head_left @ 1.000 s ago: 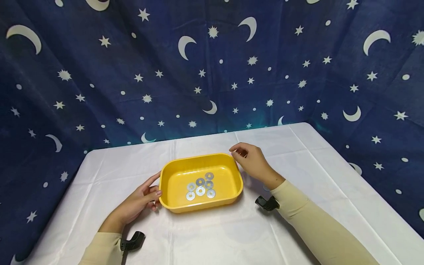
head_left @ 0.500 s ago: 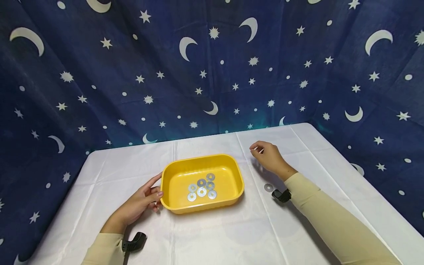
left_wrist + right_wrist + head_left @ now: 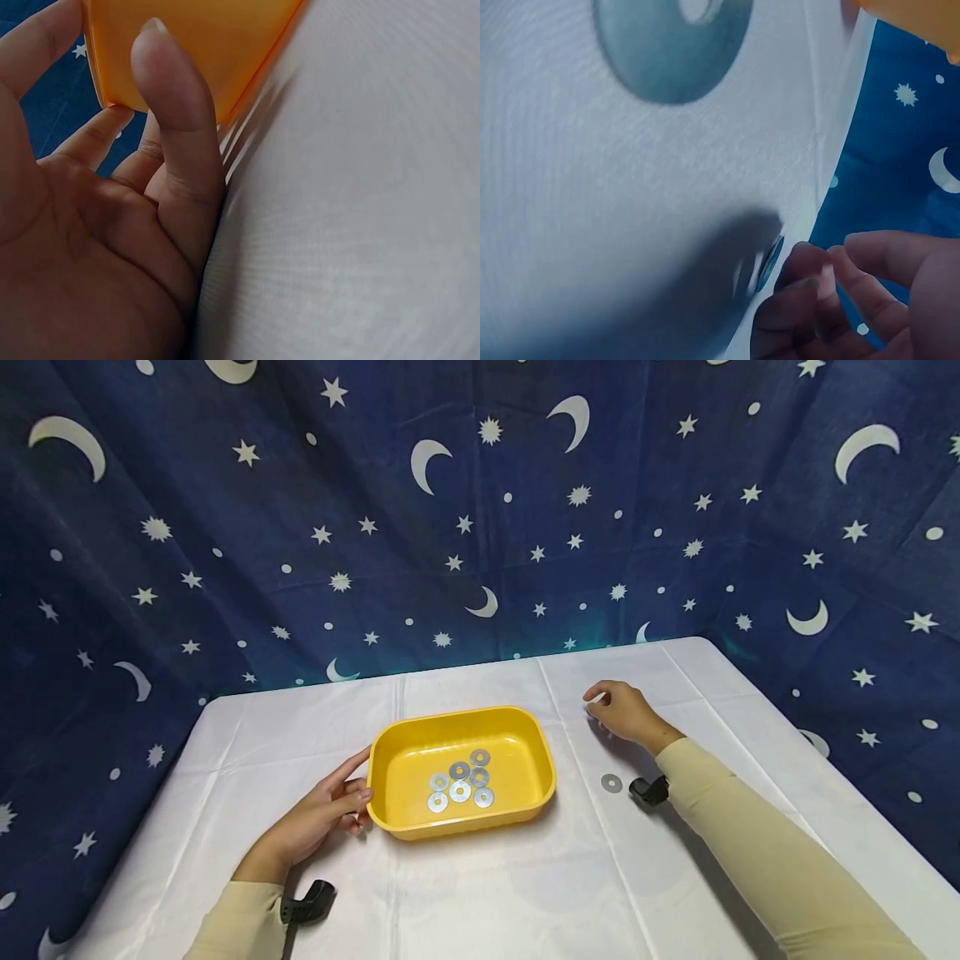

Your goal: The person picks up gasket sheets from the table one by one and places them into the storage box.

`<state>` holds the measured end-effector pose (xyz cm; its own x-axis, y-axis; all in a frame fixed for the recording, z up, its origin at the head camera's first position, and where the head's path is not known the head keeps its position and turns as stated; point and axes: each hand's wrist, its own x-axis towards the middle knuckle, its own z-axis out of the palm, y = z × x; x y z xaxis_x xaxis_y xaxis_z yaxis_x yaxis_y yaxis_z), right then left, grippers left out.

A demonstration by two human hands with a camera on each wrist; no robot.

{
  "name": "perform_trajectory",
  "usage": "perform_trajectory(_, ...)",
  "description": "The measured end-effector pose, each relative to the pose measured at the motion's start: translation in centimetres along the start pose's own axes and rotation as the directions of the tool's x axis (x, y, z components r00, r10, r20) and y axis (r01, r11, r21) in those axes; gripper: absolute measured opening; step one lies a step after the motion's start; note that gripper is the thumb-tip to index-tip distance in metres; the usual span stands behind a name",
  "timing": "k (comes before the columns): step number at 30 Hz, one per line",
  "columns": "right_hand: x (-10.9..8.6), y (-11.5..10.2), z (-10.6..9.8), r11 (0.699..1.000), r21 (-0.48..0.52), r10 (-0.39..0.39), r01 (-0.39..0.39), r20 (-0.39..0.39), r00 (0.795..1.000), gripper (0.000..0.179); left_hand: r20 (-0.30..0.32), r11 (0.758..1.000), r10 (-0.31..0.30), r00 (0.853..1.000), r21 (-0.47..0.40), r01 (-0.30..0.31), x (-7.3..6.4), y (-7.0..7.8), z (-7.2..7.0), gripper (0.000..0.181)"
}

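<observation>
A yellow rectangular tray (image 3: 465, 827) sits mid-table with several flat metal washers (image 3: 460, 791) on its floor. At its left end my left hand (image 3: 326, 810) rests against the outside of the wall, fingers and thumb spread. The left wrist view has the thumb (image 3: 176, 82) fairly straight before the tray wall (image 3: 191, 45). To the tray's right, my right hand (image 3: 626, 717) hovers low over the cloth, fingers loosely bent, with no held thing visible. Close to those fingers, the right wrist view reveals a washer (image 3: 771, 264). Another loose washer (image 3: 611, 783) lies nearer me.
A white cloth (image 3: 525, 893) with fold creases covers the table. Behind it and along the sides hangs a dark blue curtain (image 3: 420, 543) printed with moons and stars. Each wrist carries a small black camera (image 3: 309, 903).
My right hand has moved right, away from the tray's right rim to the open cloth, uncovering the loose washer. My left hand stays at the tray.
</observation>
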<state>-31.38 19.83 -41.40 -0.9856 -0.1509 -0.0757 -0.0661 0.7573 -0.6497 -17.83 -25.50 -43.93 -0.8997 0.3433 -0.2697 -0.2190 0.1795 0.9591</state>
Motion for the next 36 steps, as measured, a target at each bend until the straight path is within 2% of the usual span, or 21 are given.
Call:
perform_trajectory(13, 0.7, 1.4, -0.4, 0.995, -0.07, 0.074, -0.069, 0.059, 0.996, 0.025, 0.015, 0.999, 0.017, 1.0, -0.039, -0.017, 0.2, 0.2, 0.0, 0.067)
perform_trajectory(22, 0.6, 1.7, -0.1, 0.996, -0.091, 0.013, -0.01, 0.038, 0.999, 0.022, 0.022, 0.999, 0.01, 1.0, -0.042, -0.009, 0.1, 0.1, 0.0, 0.067)
perform_trajectory(31, 0.4, 1.3, 0.0, 0.99, -0.139, 0.014, -0.01, 0.03, 0.999, 0.02, 0.024, 0.999, 0.011, 1.0, -0.046, -0.01, -0.2, 0.2, 0.1, 0.067)
perform_trajectory(36, 0.5, 1.3, -0.2, 0.993, -0.119, 0.031, -0.024, 0.058, 0.998, 0.019, 0.016, 0.999, 0.011, 1.0, -0.042, -0.01, 0.0, 0.1, 0.0, 0.067)
